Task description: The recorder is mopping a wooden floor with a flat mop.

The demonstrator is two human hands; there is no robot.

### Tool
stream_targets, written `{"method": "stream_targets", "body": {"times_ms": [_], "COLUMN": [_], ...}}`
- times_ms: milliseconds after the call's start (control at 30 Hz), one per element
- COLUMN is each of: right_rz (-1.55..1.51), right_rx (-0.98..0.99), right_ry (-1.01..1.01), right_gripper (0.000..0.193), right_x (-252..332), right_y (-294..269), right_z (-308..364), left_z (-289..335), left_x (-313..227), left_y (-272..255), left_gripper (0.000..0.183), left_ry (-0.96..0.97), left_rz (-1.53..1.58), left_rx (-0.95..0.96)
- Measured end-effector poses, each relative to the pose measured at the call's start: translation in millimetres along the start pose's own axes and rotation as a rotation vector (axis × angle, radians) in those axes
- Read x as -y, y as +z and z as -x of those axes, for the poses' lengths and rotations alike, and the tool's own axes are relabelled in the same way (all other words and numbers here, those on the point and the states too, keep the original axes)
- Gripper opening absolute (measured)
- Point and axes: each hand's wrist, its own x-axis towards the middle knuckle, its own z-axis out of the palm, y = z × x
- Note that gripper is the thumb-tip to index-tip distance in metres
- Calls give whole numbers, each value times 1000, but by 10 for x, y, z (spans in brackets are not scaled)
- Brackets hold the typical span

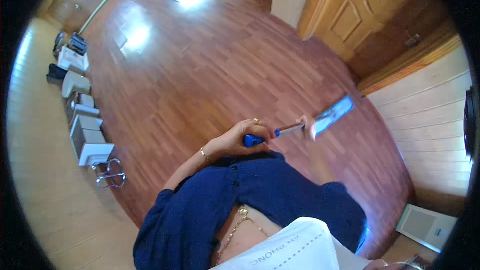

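I hold a flat mop with a slim pole, a blue grip and a long, light blue and white head. My left hand is closed round the blue grip, in front of my waist. Farther along the pole, my right hand wraps round it, slightly smeared by motion. Beyond that hand the mop head slants up to the right over the wood-look floor. From this angle I cannot tell whether it touches the boards.
A wooden door stands at the upper right, next to a pale panelled wall. Along the left wall are several white and grey boxy items and a metal-framed stand. A white panelled box sits at the lower right.
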Motion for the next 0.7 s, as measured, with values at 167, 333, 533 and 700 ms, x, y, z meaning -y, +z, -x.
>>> {"method": "stream_targets", "body": {"times_ms": [167,333,533,700], "right_rz": [1004,778,461,776], "right_rx": [185,365,684,811], "right_ry": [-670,-630,-535,-717], "right_gripper": [14,19,28,30], "right_x": [168,11,-112,-61], "right_y": [707,1560,2589,3417], "right_z": [-670,-963,-899,-331], "left_z": [233,471,806,1159], "left_x": [-35,-120,-523,-962], "left_y": [130,90,5,-44], "left_gripper": [17,16,13,11], "left_ry": [-13,-48,-56,-15], "left_rz": [-189,-406,-701,-846], "left_rx": [-208,-425,-639,-765]}}
